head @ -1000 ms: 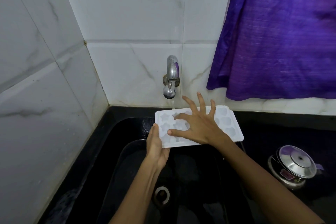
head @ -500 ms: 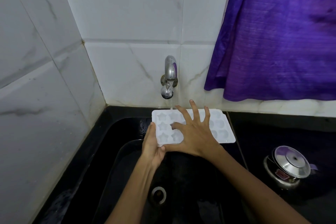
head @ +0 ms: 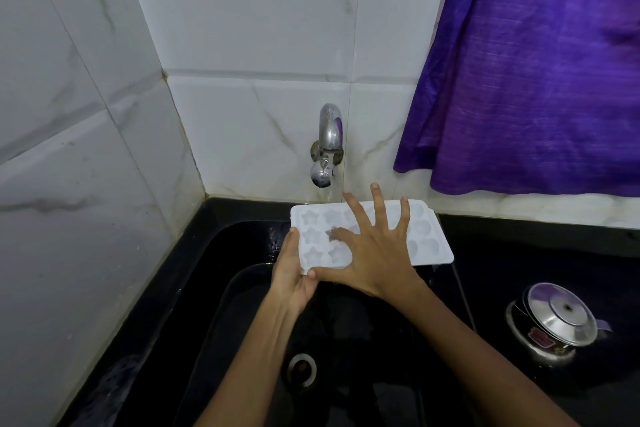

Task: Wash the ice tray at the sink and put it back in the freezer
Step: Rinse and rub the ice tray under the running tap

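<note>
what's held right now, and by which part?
The ice tray, held over the sink under the tap. The left hand grips its left short end; the right hand lies spread flat on top, fingers in the moulds.

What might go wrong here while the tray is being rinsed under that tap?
The left hand holds the ice tray only by its left end, so the wet plastic could slip into the sink. The right hand lies spread on top with straight fingers, steadying rather than gripping. Water from the tap may also splash off the tray toward the steel pot beside the sink.
</note>
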Available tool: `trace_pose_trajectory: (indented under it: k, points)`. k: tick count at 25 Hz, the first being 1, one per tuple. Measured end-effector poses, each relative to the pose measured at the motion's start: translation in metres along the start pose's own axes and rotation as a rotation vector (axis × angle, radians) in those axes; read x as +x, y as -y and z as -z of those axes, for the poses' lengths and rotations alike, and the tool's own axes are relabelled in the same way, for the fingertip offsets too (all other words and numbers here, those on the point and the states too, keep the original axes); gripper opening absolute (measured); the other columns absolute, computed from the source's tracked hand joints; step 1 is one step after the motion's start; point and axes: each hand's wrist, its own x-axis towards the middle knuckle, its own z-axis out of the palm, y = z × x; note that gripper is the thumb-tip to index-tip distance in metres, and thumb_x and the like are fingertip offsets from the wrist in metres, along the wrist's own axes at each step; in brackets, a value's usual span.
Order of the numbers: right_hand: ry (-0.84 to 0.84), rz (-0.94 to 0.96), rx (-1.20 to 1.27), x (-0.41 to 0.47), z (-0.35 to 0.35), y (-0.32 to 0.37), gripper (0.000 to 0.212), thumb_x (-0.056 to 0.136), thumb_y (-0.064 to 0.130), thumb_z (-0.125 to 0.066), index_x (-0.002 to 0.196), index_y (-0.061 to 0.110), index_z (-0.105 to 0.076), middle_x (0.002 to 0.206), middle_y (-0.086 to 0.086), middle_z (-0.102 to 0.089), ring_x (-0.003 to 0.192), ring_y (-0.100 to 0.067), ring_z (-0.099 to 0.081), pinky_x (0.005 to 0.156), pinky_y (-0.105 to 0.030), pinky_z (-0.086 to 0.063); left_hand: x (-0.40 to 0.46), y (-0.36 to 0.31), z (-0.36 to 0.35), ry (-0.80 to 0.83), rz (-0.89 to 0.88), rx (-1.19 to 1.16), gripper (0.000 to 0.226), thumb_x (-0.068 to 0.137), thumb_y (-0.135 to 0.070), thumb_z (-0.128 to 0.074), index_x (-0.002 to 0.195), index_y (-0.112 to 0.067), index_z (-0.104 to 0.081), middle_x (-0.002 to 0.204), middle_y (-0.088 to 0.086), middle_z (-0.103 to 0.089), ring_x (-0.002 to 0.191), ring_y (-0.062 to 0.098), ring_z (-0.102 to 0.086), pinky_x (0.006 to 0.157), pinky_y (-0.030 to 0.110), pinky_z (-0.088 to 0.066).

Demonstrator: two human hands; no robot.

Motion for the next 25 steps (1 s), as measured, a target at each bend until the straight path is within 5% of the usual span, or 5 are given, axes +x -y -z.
trace_pose_trajectory:
  k: [4, 7, 9, 13, 25]
  points:
    - [0.09, -0.029, 0.116, -0.009, 0.005, -0.006, 0.098, 0.049, 0.1, -0.007, 0.116, 0.051, -0.058, 0.16, 0.003, -0.01, 0.141, -0.026, 0.022, 0.104, -0.052, 0.02, -0.001, -0.003, 0.001, -0.011, -0.005, 0.064, 0.051, 0.096, -0.043, -0.037, 0.129, -0.006, -0.05, 0.107, 0.016, -0.068, 0.082, 0.027, -0.069, 0.056, 0.032, -0.052]
    - [0.171, -0.032, 0.117, -0.021, 0.015, -0.01, 0.082, 0.053, 0.095, -0.027, 0.116, 0.051, -0.055, 0.159, 0.009, 0.009, 0.137, -0.022, 0.037, 0.103, -0.051, 0.025, -0.003, -0.005, 0.001, -0.008, 0.01, -0.051, 0.049, 0.097, -0.038, -0.037, 0.13, -0.004, -0.049, 0.123, 0.02, -0.06, 0.108, 0.032, -0.061, 0.091, 0.046, -0.05]
    - [0.19, 0.0, 0.068, -0.026, 0.016, -0.006, 0.073, 0.057, 0.09, -0.033, 0.111, 0.047, -0.059, 0.161, 0.004, 0.003, 0.139, -0.025, 0.031, 0.102, -0.053, 0.026, -0.001, -0.005, 0.001, -0.012, 0.024, -0.094, 0.05, 0.097, -0.038, -0.039, 0.133, -0.004, -0.047, 0.129, 0.02, -0.057, 0.118, 0.034, -0.055, 0.101, 0.051, -0.042]
    - [0.159, 0.058, -0.019, -0.026, 0.006, 0.001, 0.067, 0.058, 0.089, -0.037, 0.099, 0.045, -0.067, 0.151, -0.01, -0.036, 0.14, -0.041, -0.01, 0.106, -0.059, 0.006, -0.002, -0.004, -0.002, -0.017, 0.013, -0.1, 0.049, 0.097, -0.036, -0.039, 0.133, -0.005, -0.046, 0.129, 0.02, -0.057, 0.116, 0.033, -0.056, 0.084, 0.049, -0.053]
    - [0.14, 0.07, 0.008, -0.024, 0.008, 0.005, 0.061, 0.054, 0.087, -0.038, 0.086, 0.044, -0.068, 0.148, -0.01, -0.041, 0.139, -0.042, -0.014, 0.105, -0.061, 0.005, -0.008, -0.007, -0.002, -0.049, 0.015, -0.065, 0.048, 0.098, -0.036, -0.036, 0.131, -0.004, -0.048, 0.126, 0.021, -0.058, 0.112, 0.032, -0.059, 0.086, 0.047, -0.053]
